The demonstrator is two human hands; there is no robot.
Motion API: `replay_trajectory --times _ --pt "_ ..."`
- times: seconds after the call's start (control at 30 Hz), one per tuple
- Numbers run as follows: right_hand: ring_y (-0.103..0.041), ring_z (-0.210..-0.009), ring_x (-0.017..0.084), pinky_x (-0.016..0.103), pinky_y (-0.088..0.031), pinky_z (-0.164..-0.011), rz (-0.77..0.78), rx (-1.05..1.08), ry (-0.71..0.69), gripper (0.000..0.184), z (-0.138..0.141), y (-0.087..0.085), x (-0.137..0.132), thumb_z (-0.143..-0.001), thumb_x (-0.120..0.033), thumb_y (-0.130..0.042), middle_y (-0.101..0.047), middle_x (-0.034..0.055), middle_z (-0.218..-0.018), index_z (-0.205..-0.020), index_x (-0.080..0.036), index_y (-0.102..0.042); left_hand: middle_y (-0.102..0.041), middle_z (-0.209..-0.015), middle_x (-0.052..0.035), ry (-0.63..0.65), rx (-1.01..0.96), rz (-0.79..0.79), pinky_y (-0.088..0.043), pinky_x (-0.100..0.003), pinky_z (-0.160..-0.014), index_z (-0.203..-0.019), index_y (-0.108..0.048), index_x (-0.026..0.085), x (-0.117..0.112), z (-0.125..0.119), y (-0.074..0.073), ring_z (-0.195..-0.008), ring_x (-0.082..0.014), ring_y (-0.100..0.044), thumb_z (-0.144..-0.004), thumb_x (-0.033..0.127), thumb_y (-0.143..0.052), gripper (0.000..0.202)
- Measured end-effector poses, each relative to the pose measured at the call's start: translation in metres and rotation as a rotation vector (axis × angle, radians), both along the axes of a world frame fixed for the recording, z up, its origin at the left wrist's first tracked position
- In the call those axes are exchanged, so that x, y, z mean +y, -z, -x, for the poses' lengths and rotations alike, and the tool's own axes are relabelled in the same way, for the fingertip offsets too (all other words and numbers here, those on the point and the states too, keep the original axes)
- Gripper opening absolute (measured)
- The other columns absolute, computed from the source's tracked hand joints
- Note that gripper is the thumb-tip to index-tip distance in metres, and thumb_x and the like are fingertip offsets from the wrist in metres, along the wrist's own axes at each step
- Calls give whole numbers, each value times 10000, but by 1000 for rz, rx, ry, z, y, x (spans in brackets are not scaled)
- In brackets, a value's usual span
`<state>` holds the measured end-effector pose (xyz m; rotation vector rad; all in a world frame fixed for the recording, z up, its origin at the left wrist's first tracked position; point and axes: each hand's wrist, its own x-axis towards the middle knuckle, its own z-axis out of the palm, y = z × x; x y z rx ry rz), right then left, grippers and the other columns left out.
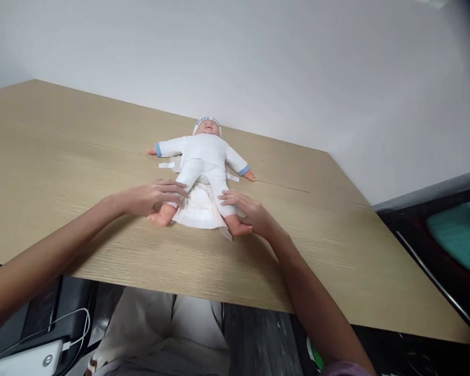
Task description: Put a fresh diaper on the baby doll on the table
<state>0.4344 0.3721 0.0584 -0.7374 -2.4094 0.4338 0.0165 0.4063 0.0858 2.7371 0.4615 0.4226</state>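
"Doll (204,149) on the table (109,256), head view: how will it handle?"

"Light and soft-limbed, I'd judge; the legs (219,184) give purchase. My left hand (152,198) and right hand (253,211) lie over them, extended, not clenched."

"Which way does it point?"

"Face up, head toward the wall (258,62), feet toward me; its long axis runs away from me, over the unfolded diaper (198,211)."
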Motion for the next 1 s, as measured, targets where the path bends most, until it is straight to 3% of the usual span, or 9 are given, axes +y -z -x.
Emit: replay_trajectory --times 0.17,0.37,0.47,0.53,0.6,0.7,0.8,0.93,1.0 --pt "-634 -1575 260 543 -525 -1342 117 43 24 367 4 0 -1 -1080 -151 -564 -793 41 -1499 -1349 -307 -759 -692 -1647 -81 -20 -1 77 -495 -573 -1319 -1443 -768 300 -1 -2 -7 -1647 -327 -528 -779 -77 -598 782" --pt "-597 -1609 255 563 -479 -1367 245 54 30 412 6 -9 -5 -1155 -241 -442 -796 44 -1487 -1380 -303 -781 -670 -1667 -60 -11 11 288 -459 -540 -1352 -1456 -759 318 0 1 -17 -1668 -309 -496 -934 58 -624 598" --pt "-562 -1630 325 601 -481 -1344 212 -19 105 378 19 -20 -21 -1152 -401 -572 -740 99 -1550 -1485 -293 -714 -641 -1687 -72 -52 18 370 -479 -526 -1320 -1511 -715 329 -6 0 -26 -1617 -333 -544 -1036 209 -620 500" --pt "-548 -1620 393 636 -488 -1319 129 -108 177 536 33 -21 -33 -1082 -554 -718 -684 157 -1585 -1537 -276 -671 -664 -1632 -97 -128 35 351 -512 -515 -1258 -1522 -680 306 -14 -7 -28 -1520 -356 -605 -1077 358 -632 451" --pt "-551 -1590 445 668 -498 -1295 25 -189 245 703 46 -17 -44 -998 -616 -821 -641 204 -1587 -1574 -255 -645 -693 -1536 -130 -220 60 248 -528 -523 -1186 -1473 -660 258 -25 -17 -24 -1415 -391 -620 -1018 537 -733 539" --pt "-569 -1551 435 655 -523 -1264 -78 -217 313 549 58 -5 -50 -1059 -385 -739 -649 202 -1537 -1588 -265 -652 -702 -1442 -158 -322 81 72 -516 -552 -1123 -1365 -641 220 -37 -33 -14 -1350 -425 -576 -909 582 -844 617" --pt "-623 -1470 383 589 -556 -1222 -64 -163 340 516 58 0 -44 -1061 -143 -544 -704 154 -1464 -1524 -300 -708 -735 -1322 -138 -358 69 38 -512 -524 -1086 -1254 -674 228 -35 -42 -11 -1333 -400 -573 -1026 393 -672 282" --pt "-720 -1128 341 494 -614 -1047 15 -26 401 364 54 -15 -15 -1100 -208 -469 -781 128 -1195 -1293 -246 -775 -740 -1057 -97 -439 -62 106 -529 -448 -949 -1143 -709 222 -6 -46 -28 -1052 -318 -658 -1116 451 -508 307" --pt "-711 -1120 327 468 -600 -1048 -21 75 427 327 55 -27 10 -1147 -307 -458 -768 125 -1170 -1226 -235 -767 -731 -1046 -83 -467 -169 100 -519 -437 -955 -1089 -702 216 17 -50 -39 -991 -290 -650 -1113 526 -514 363"
